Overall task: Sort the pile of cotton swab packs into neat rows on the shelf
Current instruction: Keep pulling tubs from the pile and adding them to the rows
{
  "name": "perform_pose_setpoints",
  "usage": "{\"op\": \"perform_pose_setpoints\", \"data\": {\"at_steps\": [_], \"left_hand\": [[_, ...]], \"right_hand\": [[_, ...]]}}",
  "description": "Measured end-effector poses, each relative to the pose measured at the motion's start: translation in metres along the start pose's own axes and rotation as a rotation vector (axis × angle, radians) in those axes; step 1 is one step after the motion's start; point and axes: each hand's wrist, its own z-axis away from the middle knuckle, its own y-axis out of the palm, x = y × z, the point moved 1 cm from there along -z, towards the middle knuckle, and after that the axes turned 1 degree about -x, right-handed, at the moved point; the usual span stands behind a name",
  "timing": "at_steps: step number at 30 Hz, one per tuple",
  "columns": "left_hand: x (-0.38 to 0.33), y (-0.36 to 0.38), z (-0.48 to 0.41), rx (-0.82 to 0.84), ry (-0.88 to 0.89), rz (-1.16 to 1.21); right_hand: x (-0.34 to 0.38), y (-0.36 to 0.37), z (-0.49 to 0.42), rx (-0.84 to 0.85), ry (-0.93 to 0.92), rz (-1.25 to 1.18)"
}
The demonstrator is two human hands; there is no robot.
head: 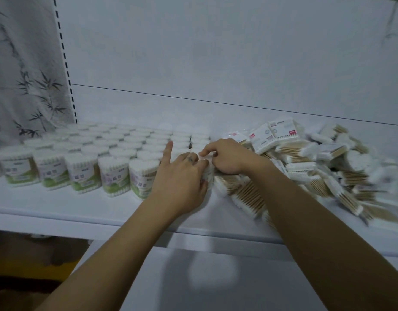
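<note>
Upright cotton swab packs [113,176] with green and purple labels stand in several neat rows on the left half of the white shelf [58,205]. A loose pile of flat swab packs [305,167] covers the right half. My left hand [182,178] wraps around one pack [208,173] at the right end of the front row, index finger pointing up. My right hand [227,157] pinches the top of that same pack. The pack is mostly hidden by both hands.
The shelf's white back panel [216,63] rises behind the packs. A slotted upright [66,70] and a bamboo-print hanging [23,75] are at the left. A lower white shelf [193,277] lies beneath my forearms.
</note>
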Motion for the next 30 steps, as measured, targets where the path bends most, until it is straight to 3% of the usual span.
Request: {"op": "perform_pose_setpoints", "data": {"at_steps": [18,30], "left_hand": [[0.011,-0.028,-0.026,0.116,0.002,0.084],[-0.035,-0.031,-0.068,0.133,0.075,0.178]], "right_hand": [[-0.012,-0.021,0.054,-0.122,0.041,0.111],[-0.061,-0.05,0.103,-0.235,0.142,0.128]]}}
